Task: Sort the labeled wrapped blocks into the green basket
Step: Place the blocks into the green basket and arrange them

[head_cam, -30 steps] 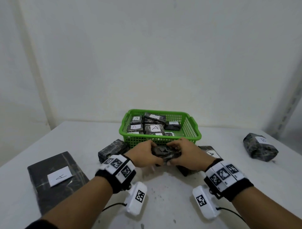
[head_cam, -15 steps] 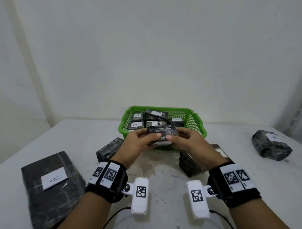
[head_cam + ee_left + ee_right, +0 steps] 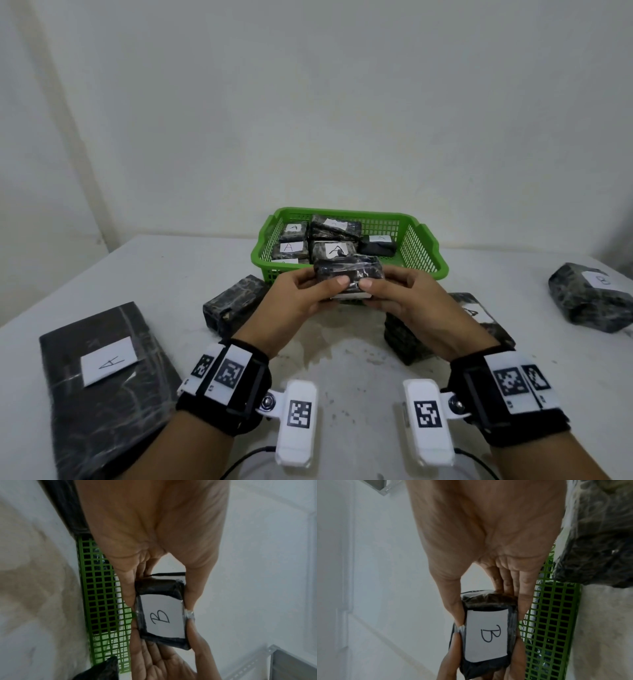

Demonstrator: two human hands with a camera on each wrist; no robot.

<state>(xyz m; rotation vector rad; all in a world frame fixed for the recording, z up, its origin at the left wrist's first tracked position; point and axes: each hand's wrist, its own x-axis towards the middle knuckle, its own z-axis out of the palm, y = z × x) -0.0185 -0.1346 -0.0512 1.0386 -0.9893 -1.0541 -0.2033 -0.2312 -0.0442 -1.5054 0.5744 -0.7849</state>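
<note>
Grip: we are pinching the small dark plastic-wrapped block [image 3: 348,272] between both hands, the left hand [image 3: 301,296] on one end and the right hand [image 3: 409,299] on the other, thumbs on top and fingers curled beneath.
Block's place: it is hanging above the table, just in front of the green plastic mesh basket [image 3: 416,246], near its front wall.
Label: the white paper label [image 3: 163,616] on the underside is reading B, facing away from us.
Risk, mis-sort: every label we are reading inside the basket is an A, so dropping this B in would probably be mixing the sorts.
Risk, slip: the wrap looks glossy, so we judge that loosening either hand could be letting the block slide.
Count, in basket: at least five blocks, possibly a sixth.
Count, outside the grip: four blocks on the table, two near, two well apart.
Count, held: one.
</note>
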